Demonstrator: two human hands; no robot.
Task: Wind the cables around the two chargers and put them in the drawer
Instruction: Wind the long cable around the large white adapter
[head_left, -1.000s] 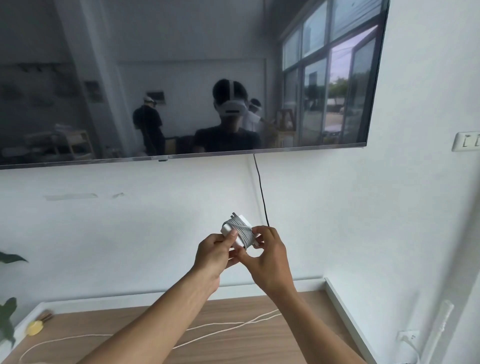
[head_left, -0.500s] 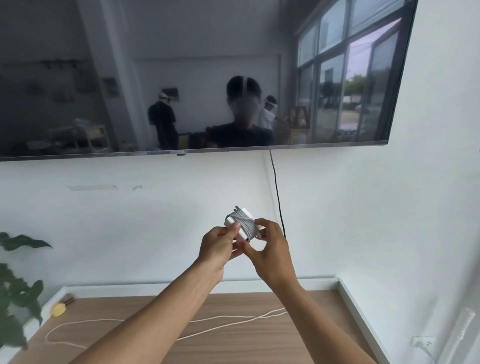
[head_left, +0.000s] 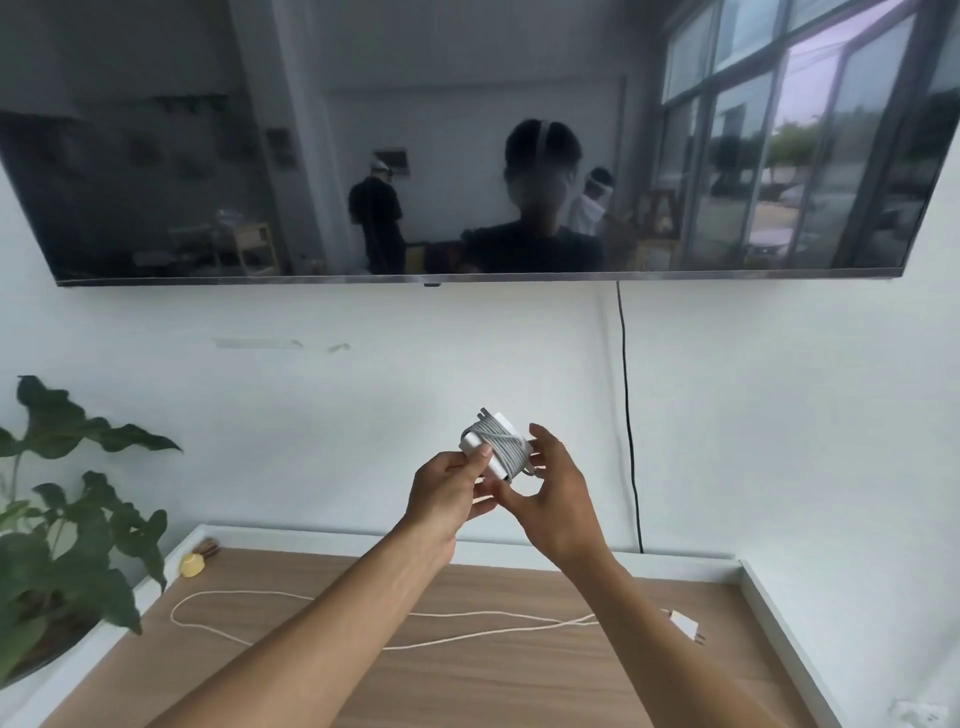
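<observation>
I hold a white charger (head_left: 496, 447) up in front of the wall, with its grey cable wound tightly around it. My left hand (head_left: 447, 499) pinches its left end with the thumb on top. My right hand (head_left: 550, 499) cups its right side, fingers spread around the wound cable. On the wooden tabletop (head_left: 467, 675) below lies the second charger (head_left: 685, 626), small and white, at the right. Its long white cable (head_left: 291, 631) runs loose across the wood to the left in a wide loop. No drawer is in view.
A large wall-mounted TV (head_left: 467, 140) hangs above, with a black cord (head_left: 628, 415) dropping down the wall to the right of my hands. A leafy plant (head_left: 62, 519) stands at the left. A small yellow object (head_left: 192, 565) lies at the table's back left corner.
The view has swung left and down, showing more of the table and the second charger. My hands stay on the wound charger, and the right fingers have spread wider around it.
</observation>
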